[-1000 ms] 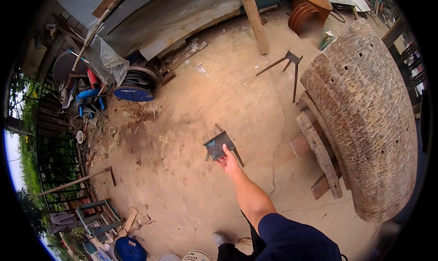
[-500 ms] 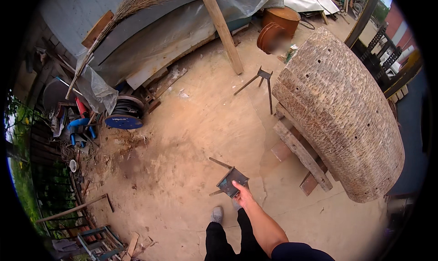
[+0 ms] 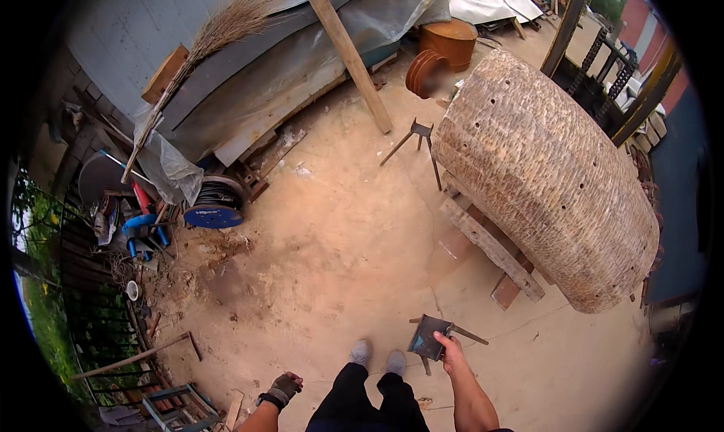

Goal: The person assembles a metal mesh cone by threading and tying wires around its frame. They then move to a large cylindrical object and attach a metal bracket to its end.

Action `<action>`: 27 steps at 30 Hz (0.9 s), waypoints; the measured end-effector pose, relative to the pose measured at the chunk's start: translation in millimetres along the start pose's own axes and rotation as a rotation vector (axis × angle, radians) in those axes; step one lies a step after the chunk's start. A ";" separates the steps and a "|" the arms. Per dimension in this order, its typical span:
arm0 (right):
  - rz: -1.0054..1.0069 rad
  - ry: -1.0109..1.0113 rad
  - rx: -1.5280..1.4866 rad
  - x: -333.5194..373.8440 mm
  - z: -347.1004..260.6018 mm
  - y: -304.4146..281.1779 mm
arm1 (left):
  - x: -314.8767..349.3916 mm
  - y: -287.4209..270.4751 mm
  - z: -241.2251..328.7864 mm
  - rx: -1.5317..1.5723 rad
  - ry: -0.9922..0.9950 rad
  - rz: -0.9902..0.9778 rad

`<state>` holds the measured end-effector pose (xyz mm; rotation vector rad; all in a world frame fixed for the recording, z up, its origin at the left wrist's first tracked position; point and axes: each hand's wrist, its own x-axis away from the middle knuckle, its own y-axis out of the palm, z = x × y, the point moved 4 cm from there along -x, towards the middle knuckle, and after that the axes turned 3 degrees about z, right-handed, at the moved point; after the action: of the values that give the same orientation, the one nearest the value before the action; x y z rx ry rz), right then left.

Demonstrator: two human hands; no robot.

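My right hand [image 3: 450, 350] is closed on the edge of a small metal stand [image 3: 427, 337]. It has a dark square top and thin splayed legs, and I hold it above the floor with my thumb on the top. My left hand [image 3: 285, 388], in a fingerless work glove with a dark band at the wrist, hangs low beside my legs. Its fingers are curled in, and I see nothing in them. A similar thin-legged metal stand [image 3: 420, 130] is on the floor beside a large curved block [image 3: 547, 179] with a rough, ridged surface and several small holes.
Wooden beams [image 3: 490, 243] prop the block. A cable reel [image 3: 215, 204] sits at the left near blue tools [image 3: 140, 230]. A leaning plank [image 3: 351, 62], a straw broom [image 3: 219, 36] and rusty drums [image 3: 446, 43] are at the back. A mattock-like tool [image 3: 139, 359] lies lower left.
My right hand has carried the metal stand rightward and turned it. My left hand has come into view at the lower edge. The view has shifted slightly.
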<state>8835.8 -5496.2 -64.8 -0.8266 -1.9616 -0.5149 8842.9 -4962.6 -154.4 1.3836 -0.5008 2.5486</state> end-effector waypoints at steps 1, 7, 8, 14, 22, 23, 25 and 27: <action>0.040 0.015 -0.002 1.0 -2.0 -2.7 | 3.2 -2.9 8.9 -0.185 0.028 -0.060; 0.174 -0.051 -0.111 -9.0 -6.1 -23.2 | -26.8 -95.0 17.9 -0.232 -0.161 -0.078; 0.239 -0.071 -0.083 -7.3 -10.1 -25.7 | -32.1 -116.2 23.0 -0.165 -0.221 -0.013; 0.378 -0.082 -0.072 -13.2 -41.7 25.9 | -137.5 -282.1 113.6 0.048 -0.381 -0.156; 0.513 -0.072 -0.186 -78.8 -65.3 125.3 | -324.9 -246.9 552.1 -0.162 0.358 0.008; 0.494 -0.062 -0.201 -97.8 -73.0 148.3 | -327.7 -238.6 604.3 -0.139 0.527 -0.067; 0.569 -0.013 -0.281 -130.8 -69.8 165.6 | -318.9 -170.4 689.6 -0.388 0.682 -0.110; 0.519 -0.049 -0.358 -168.9 -87.6 198.1 | -333.1 -129.9 733.2 -0.400 0.756 -0.219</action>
<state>9091.2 -5474.0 -163.4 -1.5300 -1.6243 -0.5383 9633.0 -5128.9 -38.1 0.2786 -0.6106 2.3680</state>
